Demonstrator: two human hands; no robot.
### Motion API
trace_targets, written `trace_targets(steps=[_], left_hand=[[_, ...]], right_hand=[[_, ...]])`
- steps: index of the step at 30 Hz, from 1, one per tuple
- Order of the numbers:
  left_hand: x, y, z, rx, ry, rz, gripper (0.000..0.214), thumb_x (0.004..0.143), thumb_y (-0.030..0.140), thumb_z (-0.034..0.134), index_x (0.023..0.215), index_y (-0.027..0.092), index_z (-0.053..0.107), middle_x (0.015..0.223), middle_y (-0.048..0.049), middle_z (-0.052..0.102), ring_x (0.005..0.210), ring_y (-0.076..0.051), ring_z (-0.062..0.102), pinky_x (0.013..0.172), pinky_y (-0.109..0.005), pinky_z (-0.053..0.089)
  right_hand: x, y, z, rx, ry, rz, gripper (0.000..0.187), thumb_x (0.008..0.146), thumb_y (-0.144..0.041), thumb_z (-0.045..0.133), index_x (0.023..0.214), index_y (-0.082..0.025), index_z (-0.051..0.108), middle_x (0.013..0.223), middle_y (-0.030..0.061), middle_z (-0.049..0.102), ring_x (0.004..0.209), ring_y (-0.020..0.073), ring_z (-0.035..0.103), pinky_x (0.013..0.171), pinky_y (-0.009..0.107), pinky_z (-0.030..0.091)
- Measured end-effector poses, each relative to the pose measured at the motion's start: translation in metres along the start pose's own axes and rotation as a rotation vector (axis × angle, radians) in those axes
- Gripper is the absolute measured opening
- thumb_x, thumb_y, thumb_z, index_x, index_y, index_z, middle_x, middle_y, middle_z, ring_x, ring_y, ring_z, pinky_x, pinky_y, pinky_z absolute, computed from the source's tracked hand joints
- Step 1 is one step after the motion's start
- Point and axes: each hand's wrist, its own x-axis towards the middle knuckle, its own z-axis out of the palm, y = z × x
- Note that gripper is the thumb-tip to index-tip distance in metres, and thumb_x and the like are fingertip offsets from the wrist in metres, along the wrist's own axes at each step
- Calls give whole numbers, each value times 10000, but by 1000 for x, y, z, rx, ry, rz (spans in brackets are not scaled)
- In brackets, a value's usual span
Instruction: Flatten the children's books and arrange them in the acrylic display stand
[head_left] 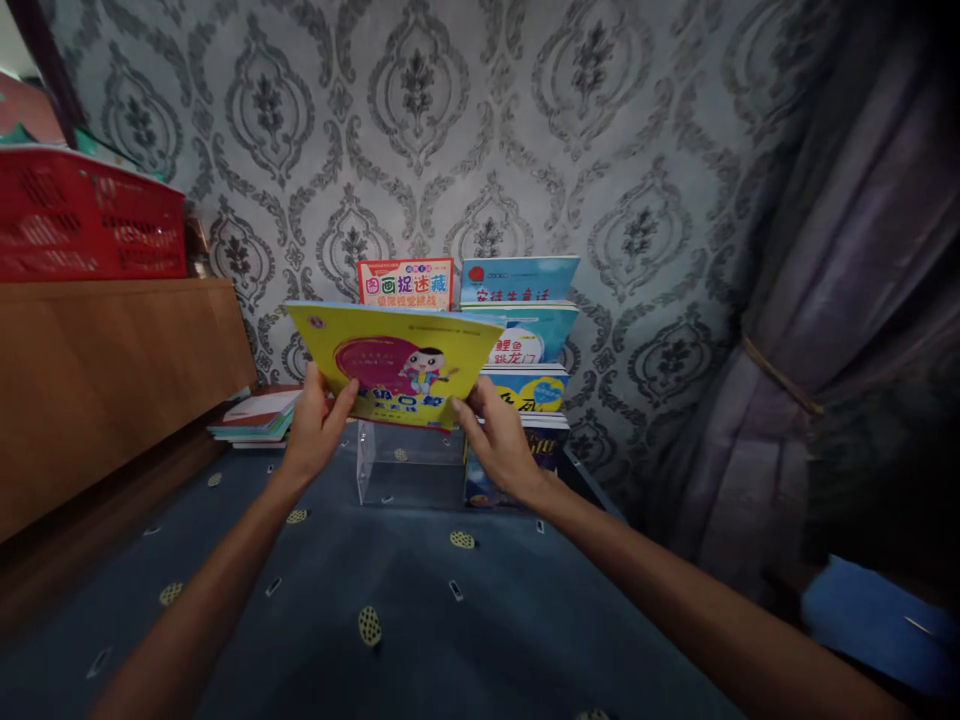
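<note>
A yellow book [390, 350] with a pink circle and a cartoon child on its cover is held up, slightly tilted, between both hands. My left hand [319, 420] grips its left lower edge, thumb on the cover. At the lower right corner my right hand [499, 435] pinches it, thumb in front. Behind and below stands a clear acrylic rack [412, 480]. In its left column a red-bordered book [405, 280] shows at the back. The right column carries several books in tiers, among them a light blue book [525, 278], a teal book [544, 330] and a dark blue book [487, 485], partly covered by my right hand.
On the left, a stack of books [259, 415] lies beside a wooden cabinet [112, 370] topped by a red plastic basket [90, 215]. A patterned dark blue cloth [405, 590] covers the surface. Patterned wallpaper rises behind; a tied curtain [787, 330] hangs at right.
</note>
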Motion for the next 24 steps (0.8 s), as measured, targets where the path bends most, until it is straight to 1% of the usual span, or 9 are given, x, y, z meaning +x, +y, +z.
trace_targets(steps=[3, 6, 9, 11, 14, 17, 20, 24], left_hand=[[20, 2, -1, 44, 52, 79, 369, 969, 543, 555, 1119, 207, 535, 1004, -67, 659, 958, -224, 655, 901, -383, 534], [44, 3, -1, 71, 123, 150, 407, 957, 571, 564, 1126, 200, 549, 1009, -73, 657, 939, -224, 652, 883, -384, 537], [70, 2, -1, 48, 131, 199, 420, 960, 573, 557, 1167, 208, 556, 1063, -80, 662, 970, -229, 658, 868, -380, 549], [85, -1, -1, 29, 124, 224, 413, 959, 569, 562, 1180, 219, 563, 1082, -77, 667, 985, -230, 661, 858, -373, 561], [102, -7, 0, 18, 129, 254, 405, 947, 569, 581, 1168, 230, 582, 1068, -73, 675, 973, -231, 662, 855, -378, 572], [112, -17, 4, -9, 133, 261, 423, 935, 593, 587, 1155, 232, 589, 1045, -73, 671, 938, -225, 656, 838, -384, 574], [116, -26, 9, -31, 151, 243, 461, 918, 635, 590, 1120, 221, 595, 990, -63, 662, 875, -207, 648, 799, -364, 570], [117, -36, 14, -77, 146, 208, 525, 887, 683, 601, 1111, 209, 600, 954, -58, 658, 825, -193, 644, 732, -331, 567]], right_hand=[[22, -7, -10, -22, -2, -66, 130, 990, -355, 449, 930, -248, 491, 804, 33, 615, 718, 212, 583, 727, 380, 502], [47, -13, -22, -99, 39, -163, 148, 984, -366, 475, 898, -247, 498, 798, 32, 601, 721, 213, 571, 686, 365, 478], [74, -16, -33, -200, 94, -271, 174, 945, -353, 531, 815, -240, 506, 855, 47, 600, 794, 219, 574, 701, 351, 470], [92, -16, -39, -251, 101, -299, 172, 904, -325, 579, 773, -236, 512, 847, 42, 593, 792, 215, 568, 705, 344, 463], [112, -15, -42, -269, 112, -285, 153, 863, -265, 622, 747, -231, 529, 806, 28, 590, 754, 205, 563, 716, 350, 464], [125, -13, -41, -241, 106, -251, 89, 857, -239, 630, 785, -227, 579, 816, 30, 625, 749, 204, 574, 722, 353, 476], [133, -12, -39, -234, 86, -239, 32, 866, -240, 612, 837, -230, 620, 807, 29, 657, 753, 210, 591, 718, 355, 486], [139, -8, -39, -257, 70, -221, 59, 841, -196, 593, 848, -223, 645, 821, 43, 687, 765, 231, 621, 732, 383, 502]])
